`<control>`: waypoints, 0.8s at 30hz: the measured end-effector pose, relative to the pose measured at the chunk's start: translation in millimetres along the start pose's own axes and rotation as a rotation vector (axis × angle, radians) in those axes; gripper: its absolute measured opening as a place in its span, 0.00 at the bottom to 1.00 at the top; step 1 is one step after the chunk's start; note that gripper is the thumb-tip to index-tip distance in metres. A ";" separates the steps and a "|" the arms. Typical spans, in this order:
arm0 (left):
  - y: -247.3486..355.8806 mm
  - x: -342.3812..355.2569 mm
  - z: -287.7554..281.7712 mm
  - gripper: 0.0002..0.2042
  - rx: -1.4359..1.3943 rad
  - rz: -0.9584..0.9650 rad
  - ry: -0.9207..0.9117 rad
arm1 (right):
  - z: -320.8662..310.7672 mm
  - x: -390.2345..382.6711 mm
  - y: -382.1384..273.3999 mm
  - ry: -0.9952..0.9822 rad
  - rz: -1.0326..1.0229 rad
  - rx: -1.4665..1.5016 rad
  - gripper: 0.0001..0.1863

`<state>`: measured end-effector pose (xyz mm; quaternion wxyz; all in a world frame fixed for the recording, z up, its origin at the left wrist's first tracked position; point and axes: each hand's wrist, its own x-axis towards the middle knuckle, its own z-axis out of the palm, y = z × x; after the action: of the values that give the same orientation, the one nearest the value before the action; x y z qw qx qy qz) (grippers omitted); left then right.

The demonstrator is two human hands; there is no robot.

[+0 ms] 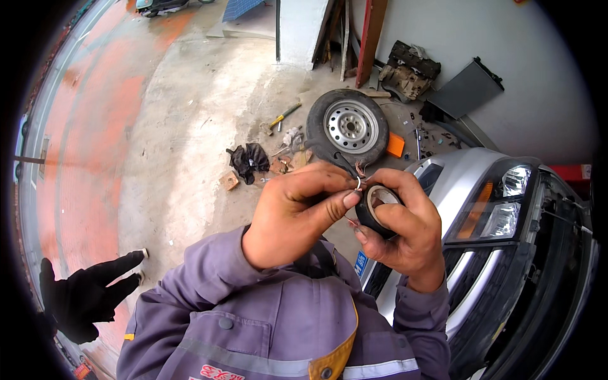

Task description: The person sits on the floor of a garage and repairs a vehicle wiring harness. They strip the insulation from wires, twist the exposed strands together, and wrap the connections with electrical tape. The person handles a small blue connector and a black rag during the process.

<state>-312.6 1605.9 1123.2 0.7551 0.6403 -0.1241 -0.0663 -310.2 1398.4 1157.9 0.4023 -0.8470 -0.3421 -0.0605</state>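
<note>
Both hands meet in front of my chest around some thin wires [360,182] with bare coppery strands and a white piece. My left hand [288,206] is closed, pinching the wires between thumb and fingers. A roll of black electrical tape [365,216] sits in my right hand [411,231], whose fingers wrap round it and reach into its ring. The roll is right up against my left thumb tip. A dark cable runs up from the pinch toward the wheel's side. Where the tape's free end lies, I cannot make out.
A silver car front with its headlight [506,202] stands close on my right. Beyond my hands lies a wheel [350,126], beside an orange box [395,145]. A hammer [284,116], a black cloth [248,161] and small parts lie on the concrete. A dark-clothed person [88,291] is at left.
</note>
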 end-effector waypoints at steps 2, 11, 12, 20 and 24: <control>-0.5 3.7 -5.9 0.07 0.012 0.023 -0.021 | 2.0 4.4 -4.1 0.015 0.022 -0.002 0.18; 7.1 18.8 -15.2 0.09 0.142 0.260 -0.020 | 1.0 14.2 -12.2 0.085 0.065 -0.255 0.16; 8.8 21.3 -13.2 0.09 0.187 0.273 -0.025 | -0.3 13.1 -12.0 0.089 0.053 -0.280 0.16; 12.9 44.9 -2.5 0.10 0.362 0.405 -0.087 | -20.0 19.6 -8.8 0.082 0.078 -0.356 0.16; 12.7 54.6 6.8 0.09 0.314 0.318 -0.079 | -31.1 17.8 7.0 0.116 0.053 -0.240 0.15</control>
<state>-262.7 1587.4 1142.3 0.6418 0.7193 -0.2615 0.0486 -286.9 1382.3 1181.0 0.3188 -0.8929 -0.2859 -0.1392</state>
